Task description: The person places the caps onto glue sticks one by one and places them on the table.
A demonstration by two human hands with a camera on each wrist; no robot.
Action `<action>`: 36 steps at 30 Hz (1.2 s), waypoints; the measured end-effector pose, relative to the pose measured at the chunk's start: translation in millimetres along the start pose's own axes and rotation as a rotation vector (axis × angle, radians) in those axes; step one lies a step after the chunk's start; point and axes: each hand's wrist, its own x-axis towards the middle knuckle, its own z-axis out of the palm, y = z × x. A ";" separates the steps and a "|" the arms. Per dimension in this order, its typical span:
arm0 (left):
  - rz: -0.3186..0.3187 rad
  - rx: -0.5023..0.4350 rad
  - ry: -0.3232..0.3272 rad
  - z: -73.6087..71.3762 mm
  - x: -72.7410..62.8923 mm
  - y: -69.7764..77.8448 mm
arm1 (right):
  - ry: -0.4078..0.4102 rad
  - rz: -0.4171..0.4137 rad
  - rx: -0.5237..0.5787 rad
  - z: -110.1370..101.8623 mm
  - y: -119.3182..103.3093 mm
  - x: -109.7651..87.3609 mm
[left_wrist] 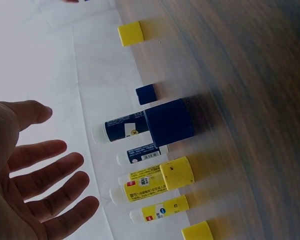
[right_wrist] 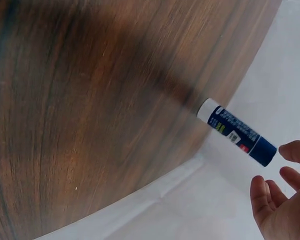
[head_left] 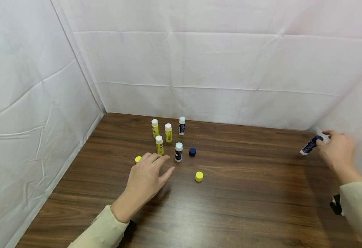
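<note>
My right hand point(head_left: 339, 151) is at the table's far right, fingers spread beside a navy glue stick point(head_left: 310, 146). That stick tilts with its navy cap end toward the hand; in the right wrist view a gap shows between the cap and the fingertips point(right_wrist: 292, 150). My left hand point(head_left: 145, 175) hovers over the table at left, fingers loosely bent and holding nothing. Beyond it stand three yellow glue sticks point(head_left: 168, 133) and two navy ones point(head_left: 178, 153), white ends up. Loose near them are a navy cap point(head_left: 192, 152) and yellow caps point(head_left: 199, 176).
The dark wooden table point(head_left: 246, 193) is bordered by white cloth point(head_left: 215, 62) at the back and both sides. In the left wrist view, a large navy cap point(left_wrist: 171, 123) and another yellow cap point(left_wrist: 177, 173) lie close to the left hand.
</note>
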 end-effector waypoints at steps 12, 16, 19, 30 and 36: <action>-0.003 -0.033 -0.010 6.1 2.9 -1.3 | 0.112 -0.091 0.063 3.7 -46.6 -28.8; -0.047 -0.070 -0.040 10.4 5.7 -2.6 | 0.099 -0.145 0.106 8.0 -64.3 -38.1; -0.100 -0.113 -0.074 13.4 8.2 -3.3 | 0.107 -0.183 0.143 10.6 -78.1 -44.6; -0.221 -0.209 -0.167 23.6 16.6 -7.1 | 0.083 -0.252 0.217 13.1 -121.7 -67.6; -0.293 -0.270 -0.214 29.1 20.7 -10.4 | 0.090 -0.274 0.235 15.8 -134.2 -73.6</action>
